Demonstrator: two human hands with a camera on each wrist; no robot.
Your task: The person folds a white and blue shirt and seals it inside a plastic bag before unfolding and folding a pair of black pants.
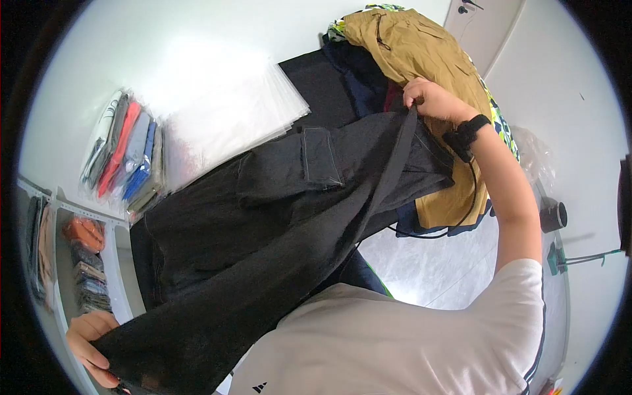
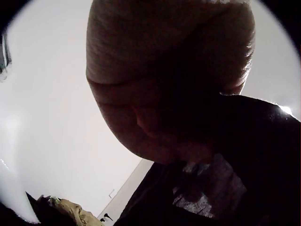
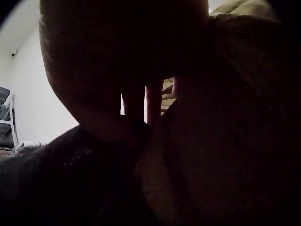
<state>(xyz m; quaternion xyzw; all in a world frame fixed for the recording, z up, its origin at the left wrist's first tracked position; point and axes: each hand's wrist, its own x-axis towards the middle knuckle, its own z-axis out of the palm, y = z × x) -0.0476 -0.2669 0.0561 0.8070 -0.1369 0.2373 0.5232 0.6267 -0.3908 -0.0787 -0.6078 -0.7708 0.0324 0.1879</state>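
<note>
Black trousers with a cargo pocket lie stretched across the dark table in the head view. At the lower left, the left hand grips the hem end of one leg. The right hand, at the upper right, pinches the other end, and a narrow fold of cloth runs taut down from it. The left wrist view shows the left hand dark against the wall, with black cloth below it. In the right wrist view the right hand is mostly in shadow, its fingers at the dark cloth.
Tan trousers lie on a pile of clothes at the upper right. Clear plastic bags are stacked at the back, beside packed folded garments. A shelf with more packed clothes stands at the left. A black cable hangs from the right wrist.
</note>
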